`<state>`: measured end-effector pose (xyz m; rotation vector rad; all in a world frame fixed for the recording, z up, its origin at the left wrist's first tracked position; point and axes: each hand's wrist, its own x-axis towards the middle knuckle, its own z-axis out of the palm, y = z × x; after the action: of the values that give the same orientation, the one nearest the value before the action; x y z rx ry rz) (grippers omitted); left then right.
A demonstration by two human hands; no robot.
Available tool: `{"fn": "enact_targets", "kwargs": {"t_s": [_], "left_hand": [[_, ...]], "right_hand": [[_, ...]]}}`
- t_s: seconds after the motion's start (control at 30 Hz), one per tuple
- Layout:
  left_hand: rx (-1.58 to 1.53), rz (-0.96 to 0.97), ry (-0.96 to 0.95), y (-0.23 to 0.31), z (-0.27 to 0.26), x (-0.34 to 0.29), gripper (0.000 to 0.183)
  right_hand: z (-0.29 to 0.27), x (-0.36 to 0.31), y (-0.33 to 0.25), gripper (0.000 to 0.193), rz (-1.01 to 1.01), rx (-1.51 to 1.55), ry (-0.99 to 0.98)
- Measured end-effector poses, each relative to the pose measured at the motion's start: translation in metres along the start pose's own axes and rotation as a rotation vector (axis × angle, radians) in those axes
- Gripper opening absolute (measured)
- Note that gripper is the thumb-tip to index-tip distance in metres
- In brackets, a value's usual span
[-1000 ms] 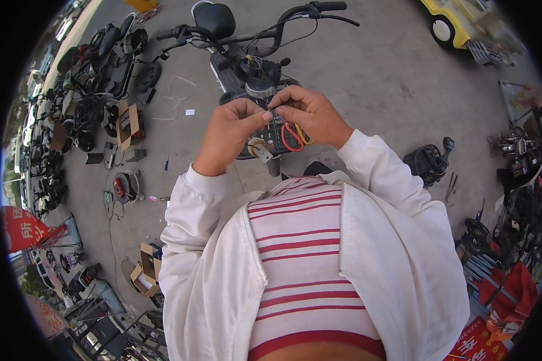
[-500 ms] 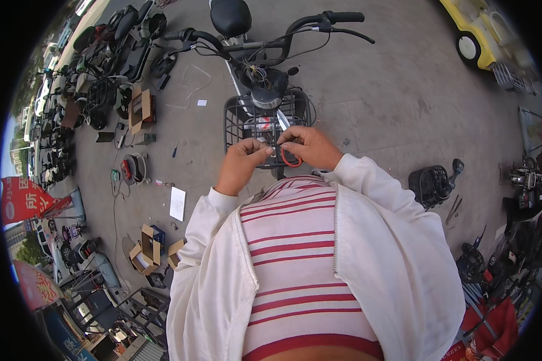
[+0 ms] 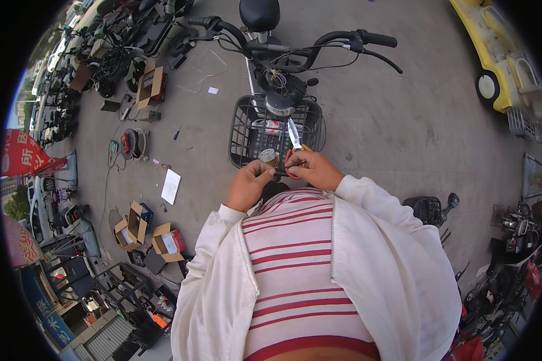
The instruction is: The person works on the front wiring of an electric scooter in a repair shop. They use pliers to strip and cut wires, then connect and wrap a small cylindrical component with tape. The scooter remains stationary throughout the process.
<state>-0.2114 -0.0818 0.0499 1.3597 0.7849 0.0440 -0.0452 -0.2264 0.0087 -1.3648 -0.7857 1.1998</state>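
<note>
From above and behind your grip, your head-worn fisheye camera looks down, nearest your white zip-front jacket (image 3: pixel 397 259), past your two bare hands (image 3: pixel 245 188) toward the black wire basket (image 3: pixel 241 135) beyond.

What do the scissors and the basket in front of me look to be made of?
Scissors: bright silvery blades, most likely smooth metal; the red handle looks like plastic, judging by its even, solid colour. Basket: dark grey-black, open lattice, perhaps coated metal wire or moulded plastic; this view doesn't settle which.
</note>
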Motion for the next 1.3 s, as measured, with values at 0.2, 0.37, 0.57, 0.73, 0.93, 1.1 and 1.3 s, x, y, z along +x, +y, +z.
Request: {"fn": "enact_targets", "kwargs": {"t_s": [0.2,0.37,0.57,0.73,0.93,1.1,1.3], "left_hand": [[-0.116,-0.018,0.040,-0.009,-0.023,0.020,0.012],[-0.281,-0.121,-0.028,-0.017,-0.051,0.038,0.016],[-0.514,-0.260,-0.234,-0.016,-0.083,0.053,0.035],[-0.485,-0.312,-0.299,-0.010,-0.107,0.064,0.046],[-0.369,-0.403,-0.476,-0.016,-0.137,0.085,0.047],[0.040,-0.071,-0.291,-0.014,-0.174,0.134,0.034],[0.430,0.649,0.559,0.097,-0.239,0.254,0.049]], "right_hand": [[-0.003,0.018,-0.019,0.026,0.024,-0.301,0.173],[0.012,0.036,-0.014,0.027,0.054,-0.349,0.181],[0.041,0.062,-0.016,0.026,0.069,-0.459,0.172],[0.061,0.081,-0.033,0.025,0.193,-0.404,0.184],[0.082,0.092,-0.014,0.020,0.220,-0.463,0.233],[0.100,0.093,-0.008,0.017,0.256,-0.536,0.346],[0.118,0.088,0.003,0.014,0.246,-0.540,0.498]]}}
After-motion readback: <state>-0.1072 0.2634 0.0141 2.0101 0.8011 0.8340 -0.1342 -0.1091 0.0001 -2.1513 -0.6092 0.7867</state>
